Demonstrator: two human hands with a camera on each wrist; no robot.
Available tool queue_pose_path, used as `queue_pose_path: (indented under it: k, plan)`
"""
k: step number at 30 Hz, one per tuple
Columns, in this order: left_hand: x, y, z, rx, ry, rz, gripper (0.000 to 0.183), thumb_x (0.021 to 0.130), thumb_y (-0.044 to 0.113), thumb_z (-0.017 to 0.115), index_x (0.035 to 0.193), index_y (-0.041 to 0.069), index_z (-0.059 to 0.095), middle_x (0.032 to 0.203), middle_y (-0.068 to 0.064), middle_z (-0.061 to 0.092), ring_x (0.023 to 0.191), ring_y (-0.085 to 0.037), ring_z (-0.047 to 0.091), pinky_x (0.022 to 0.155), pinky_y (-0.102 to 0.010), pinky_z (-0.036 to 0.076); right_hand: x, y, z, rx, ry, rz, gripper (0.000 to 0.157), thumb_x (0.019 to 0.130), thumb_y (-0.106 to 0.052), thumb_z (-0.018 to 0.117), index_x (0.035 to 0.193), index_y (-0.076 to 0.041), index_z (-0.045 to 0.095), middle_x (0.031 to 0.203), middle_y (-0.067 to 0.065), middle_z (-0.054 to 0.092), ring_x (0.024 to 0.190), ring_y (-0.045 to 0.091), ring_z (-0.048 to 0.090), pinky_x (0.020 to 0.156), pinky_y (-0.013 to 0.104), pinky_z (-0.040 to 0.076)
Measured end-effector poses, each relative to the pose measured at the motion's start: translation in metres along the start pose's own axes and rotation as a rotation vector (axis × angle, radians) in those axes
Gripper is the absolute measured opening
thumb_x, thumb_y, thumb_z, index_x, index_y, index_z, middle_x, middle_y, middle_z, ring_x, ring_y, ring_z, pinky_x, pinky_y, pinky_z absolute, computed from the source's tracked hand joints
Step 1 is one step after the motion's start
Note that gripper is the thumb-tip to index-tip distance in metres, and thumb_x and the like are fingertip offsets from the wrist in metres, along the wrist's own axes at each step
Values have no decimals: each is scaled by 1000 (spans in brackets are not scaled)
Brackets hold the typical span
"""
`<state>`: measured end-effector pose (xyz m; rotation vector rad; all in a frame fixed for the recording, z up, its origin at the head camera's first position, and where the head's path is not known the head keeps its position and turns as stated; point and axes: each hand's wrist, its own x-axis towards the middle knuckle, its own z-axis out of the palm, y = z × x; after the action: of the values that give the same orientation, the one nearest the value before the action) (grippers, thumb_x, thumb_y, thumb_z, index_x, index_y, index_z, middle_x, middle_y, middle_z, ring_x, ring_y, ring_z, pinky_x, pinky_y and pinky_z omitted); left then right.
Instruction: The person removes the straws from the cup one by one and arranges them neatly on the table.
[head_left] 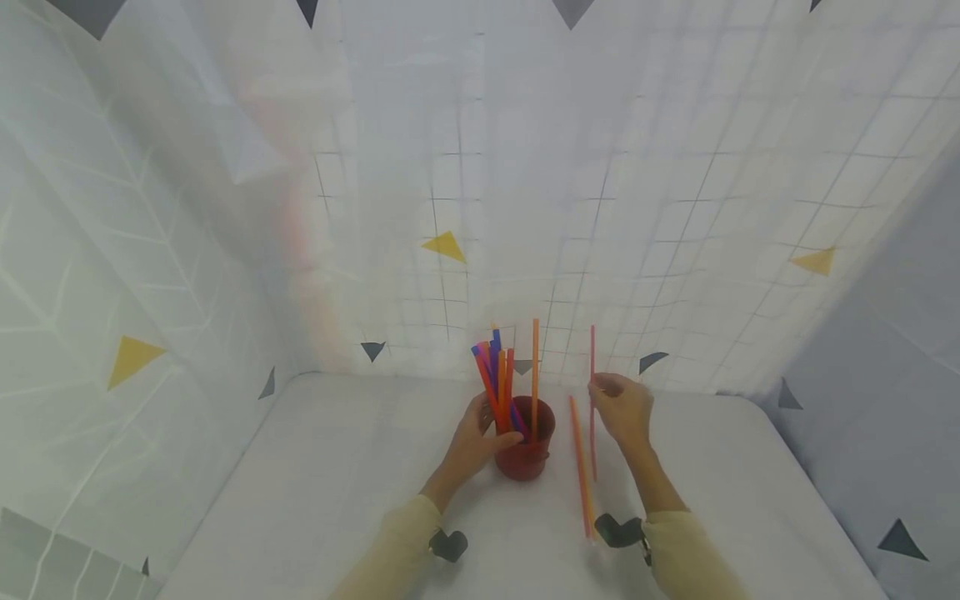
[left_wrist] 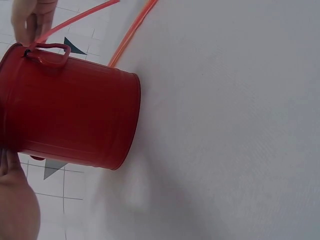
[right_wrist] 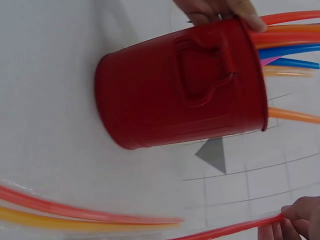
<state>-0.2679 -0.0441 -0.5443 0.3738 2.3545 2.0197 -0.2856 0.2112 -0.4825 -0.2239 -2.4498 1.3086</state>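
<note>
The grip of the left hand [head_left: 474,439] holds the rim of the red bucket [head_left: 521,461], upright on the tabletop [head_left: 337,475] with colourful straws [head_left: 502,379] inside; the right hand [head_left: 626,407] is pinching one reddish straw [right_wrist: 235,228] near two lying straws [right_wrist: 90,212]

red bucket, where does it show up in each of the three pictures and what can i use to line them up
Head: red bucket below and right of centre, with the left hand at its rim.
Left wrist: red bucket large at the left, base toward the right.
Right wrist: red bucket upper middle, base toward the left.
Shared landmark: the reddish straw pinched by the right hand.
</note>
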Motion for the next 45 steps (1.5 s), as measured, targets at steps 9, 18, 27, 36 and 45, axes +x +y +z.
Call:
queue_pose_path:
  k: [9,18,27,36,45]
  plan:
    - [-1,0,0,-2,1,-3,82,76,38,83,144,31,37,144,9,44,137,-18,40,110,-50,33,-1,26,7,-76,-122,98,34,92,-26,66,118,-5,67,109,17,69,84,25,70,77,41,58]
    - [-2,1,-1,7,-11,16,80,78,36,83,144,31,37,143,13,45,136,-13,40,112,-46,32,-9,43,13,-80,-189,158,34,92,-25,67,117,-2,67,107,18,69,84,24,69,73,39,58]
    - [-2,2,0,11,-5,5,81,78,35,83,144,30,37,144,12,44,136,-13,40,111,-46,32,-15,57,17,-71,-228,166,32,91,-22,69,116,-2,67,108,19,69,86,24,68,74,38,58]
    - [-2,4,-1,12,-11,-1,80,78,35,83,144,31,37,144,13,44,137,-12,38,112,-46,32,-22,63,17,-104,-247,168,32,88,-20,71,112,2,68,104,20,69,91,29,67,80,44,56]
    - [-2,4,-2,-1,-14,-1,80,78,32,83,143,30,38,144,13,43,137,-12,38,113,-46,30,-25,69,21,-110,-257,156,29,86,-18,72,107,2,70,97,17,71,83,25,67,74,40,57]
